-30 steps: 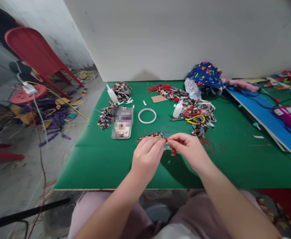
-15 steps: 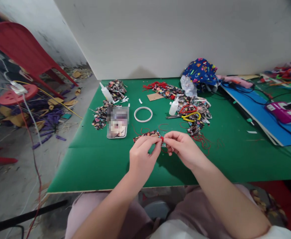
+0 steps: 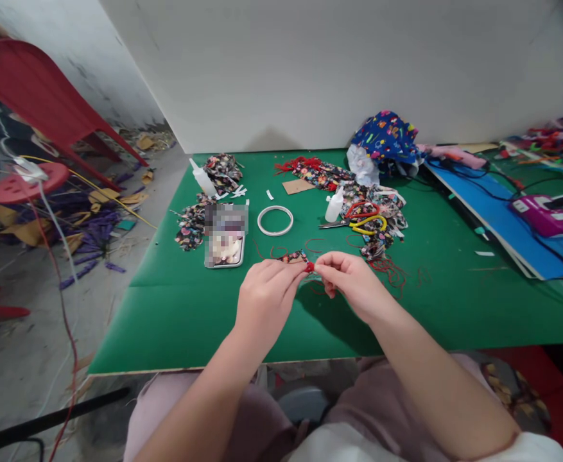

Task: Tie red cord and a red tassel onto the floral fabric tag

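Hands are staying pinched together — left hand (image 3: 266, 296) and right hand (image 3: 353, 285) gripping the red thread (image 3: 309, 266), now bunching tighter just nearer the person than the white ring (image 3: 275, 220).

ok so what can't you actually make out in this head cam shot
- Small red piece pinched between left hand and right hand: fingertips cover most of it, too small to identify.
- Phone screen: blurred out.
- Purple device: partly cut by the right edge.
- Table near edge: arms hide part.
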`<state>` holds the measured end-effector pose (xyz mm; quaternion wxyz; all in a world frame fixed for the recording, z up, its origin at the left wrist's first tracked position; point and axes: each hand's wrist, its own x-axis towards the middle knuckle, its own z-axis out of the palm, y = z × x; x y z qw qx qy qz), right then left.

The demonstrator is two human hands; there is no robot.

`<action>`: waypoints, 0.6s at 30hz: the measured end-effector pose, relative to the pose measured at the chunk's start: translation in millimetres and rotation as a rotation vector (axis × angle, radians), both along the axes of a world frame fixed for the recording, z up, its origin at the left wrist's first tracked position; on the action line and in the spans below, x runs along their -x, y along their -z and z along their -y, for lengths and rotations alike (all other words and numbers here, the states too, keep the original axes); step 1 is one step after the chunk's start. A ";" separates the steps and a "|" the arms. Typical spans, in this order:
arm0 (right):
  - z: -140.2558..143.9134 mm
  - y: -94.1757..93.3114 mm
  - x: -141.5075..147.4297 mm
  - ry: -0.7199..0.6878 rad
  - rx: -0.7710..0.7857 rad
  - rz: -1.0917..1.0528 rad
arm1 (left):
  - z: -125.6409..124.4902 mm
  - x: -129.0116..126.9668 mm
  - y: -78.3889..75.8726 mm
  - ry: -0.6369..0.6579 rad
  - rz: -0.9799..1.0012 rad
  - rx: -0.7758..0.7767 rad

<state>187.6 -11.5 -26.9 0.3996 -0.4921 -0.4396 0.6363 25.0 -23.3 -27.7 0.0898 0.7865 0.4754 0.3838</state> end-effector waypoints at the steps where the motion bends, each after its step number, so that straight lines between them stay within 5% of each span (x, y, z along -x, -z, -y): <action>1: -0.2 0.5 0.1 0.000 -0.002 0.005 | 0.3 0.8 -1.0 0.007 -0.048 -0.052; 18: -0.7 4.7 -2.4 -0.048 0.020 -0.018 | -1.7 -4.0 3.0 0.006 -0.141 -0.182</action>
